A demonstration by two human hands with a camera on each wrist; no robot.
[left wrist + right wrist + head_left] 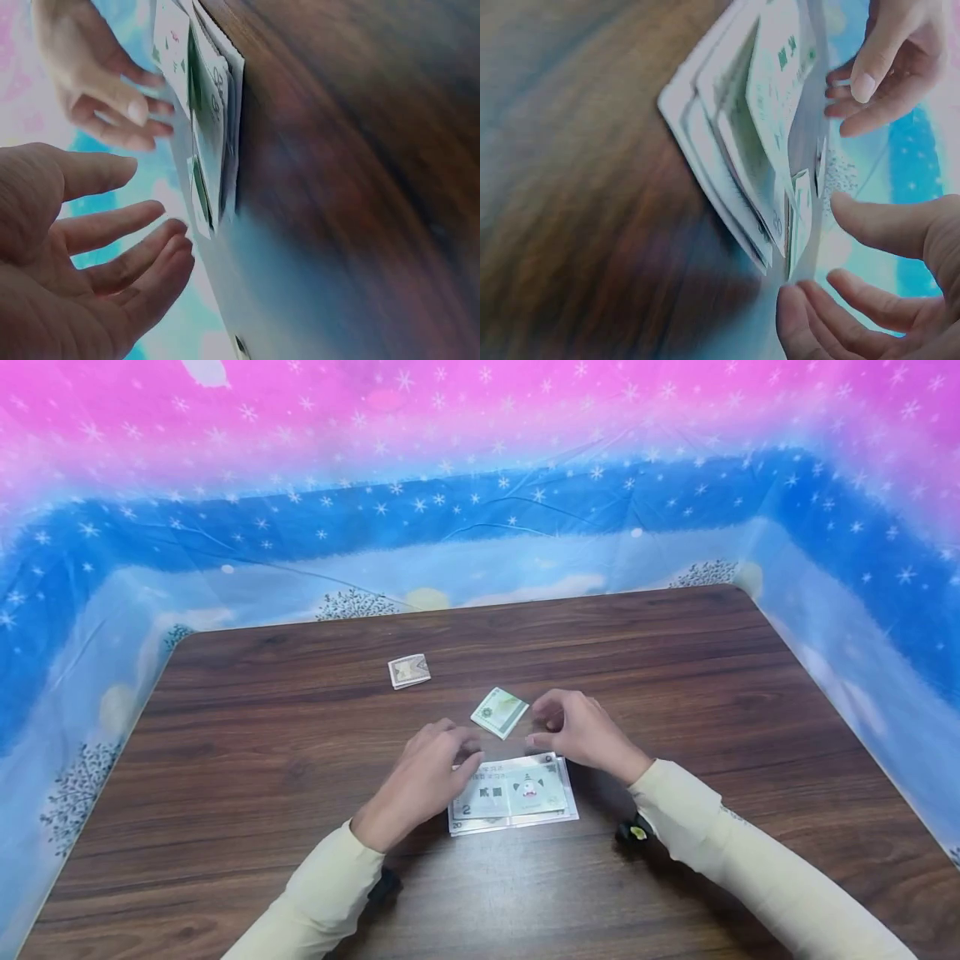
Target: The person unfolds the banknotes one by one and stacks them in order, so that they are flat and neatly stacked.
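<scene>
A stack of paper notes (510, 802) lies flat on the table between the hands, the top note printed with a 2 and a small cartoon figure. Their layered edges (720, 150) fan slightly apart in the right wrist view. My left hand (431, 768) hovers over the stack's left end, thumb and fingers apart and relaxed. To the right of a folded green note (499, 712) is my right hand (581, 727), its fingers loosely bent and thumb spread. Nothing is held in either palm, as the left hand (97, 255) and right hand (885, 277) show up close.
A folded brownish note (409, 671) sits farther back, left of the green one. The dark wood table (262, 760) has rounded far corners. A pink and blue snowflake cloth (450, 502) hangs around its back and sides. Small black devices (633, 832) are under the cuffs.
</scene>
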